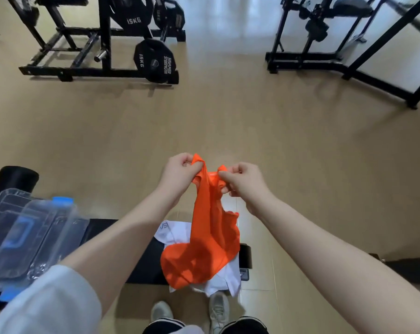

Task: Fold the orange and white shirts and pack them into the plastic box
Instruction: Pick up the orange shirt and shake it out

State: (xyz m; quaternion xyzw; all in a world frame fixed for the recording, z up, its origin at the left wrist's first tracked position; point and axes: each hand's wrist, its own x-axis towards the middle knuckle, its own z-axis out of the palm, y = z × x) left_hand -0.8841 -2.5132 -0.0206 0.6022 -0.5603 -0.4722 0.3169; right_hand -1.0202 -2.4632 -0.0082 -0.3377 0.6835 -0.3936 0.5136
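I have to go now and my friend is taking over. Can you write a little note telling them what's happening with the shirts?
Left hand: grip shut on the top of the orange shirt.
Right hand: grip shut on the same top edge; the shirt hangs down between the hands.
White shirt: lying unfolded on the black bench, partly under the orange one.
Plastic box: on the bench to the left; no shirt visible in it.
Done: orange shirt picked up.
Left: fold both shirts and pack them in the box.
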